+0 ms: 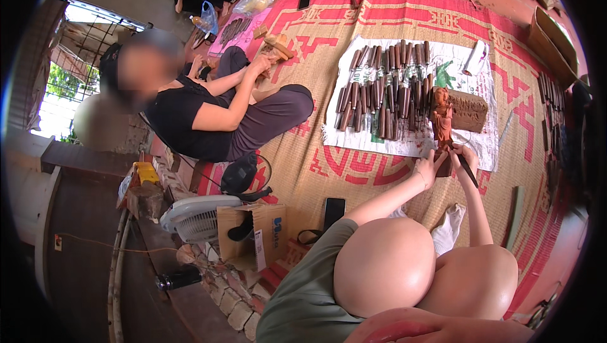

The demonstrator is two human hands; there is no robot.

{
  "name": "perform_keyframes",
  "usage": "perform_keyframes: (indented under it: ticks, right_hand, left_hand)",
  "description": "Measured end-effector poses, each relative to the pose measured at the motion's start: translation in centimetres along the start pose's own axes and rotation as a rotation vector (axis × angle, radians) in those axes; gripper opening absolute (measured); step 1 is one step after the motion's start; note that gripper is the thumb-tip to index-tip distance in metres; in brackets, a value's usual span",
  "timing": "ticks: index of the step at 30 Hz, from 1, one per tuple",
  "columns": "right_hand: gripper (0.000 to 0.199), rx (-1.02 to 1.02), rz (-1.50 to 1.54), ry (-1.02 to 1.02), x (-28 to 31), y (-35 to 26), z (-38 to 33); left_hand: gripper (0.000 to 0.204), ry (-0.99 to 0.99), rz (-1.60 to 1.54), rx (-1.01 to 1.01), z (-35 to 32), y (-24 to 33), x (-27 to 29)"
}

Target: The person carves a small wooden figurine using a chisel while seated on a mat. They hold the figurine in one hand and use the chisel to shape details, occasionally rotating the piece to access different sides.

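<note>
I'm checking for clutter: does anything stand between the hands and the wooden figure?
Nothing visible does: the left hand holds the wooden figure near its base, and the right hand, gripping a dark tool, is close beside it.

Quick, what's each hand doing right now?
Left hand: closed on the lower part of the carved wooden figure.
Right hand: closed, holding a dark tool beside the figure's base.
</note>
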State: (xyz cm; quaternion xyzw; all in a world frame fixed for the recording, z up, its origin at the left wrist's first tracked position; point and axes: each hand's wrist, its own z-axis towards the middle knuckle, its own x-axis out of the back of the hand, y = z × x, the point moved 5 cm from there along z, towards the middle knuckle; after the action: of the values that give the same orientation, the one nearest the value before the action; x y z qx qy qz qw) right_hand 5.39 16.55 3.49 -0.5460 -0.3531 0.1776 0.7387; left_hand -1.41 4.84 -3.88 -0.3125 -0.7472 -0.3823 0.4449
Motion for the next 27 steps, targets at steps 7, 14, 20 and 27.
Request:
perform_keyframes:
  ticks: [7, 14, 20, 27]
  right_hand:
    - [0.012, -0.088, 0.082, -0.06, -0.2, 2.0, -0.3]
    - [0.014, -0.053, -0.053, -0.104, -0.2, 1.2, -0.4]
    - [0.008, 0.03, -0.055, 0.0, 1.0, -0.3, 0.2]
    - [0.011, -0.014, 0.024, -0.04, 0.2, 0.1, -0.4]
  left_hand:
    - [0.091, -0.004, 0.043, -0.005, 0.3, 0.2, -0.4]
    - [0.085, 0.05, -0.01, -0.013, 0.0, -0.4, 0.5]
    - [0.08, 0.126, -0.038, -0.049, 0.6, 0.6, 0.2]
    - [0.09, 0.111, 0.022, -0.057, -0.5, -0.6, 0.5]
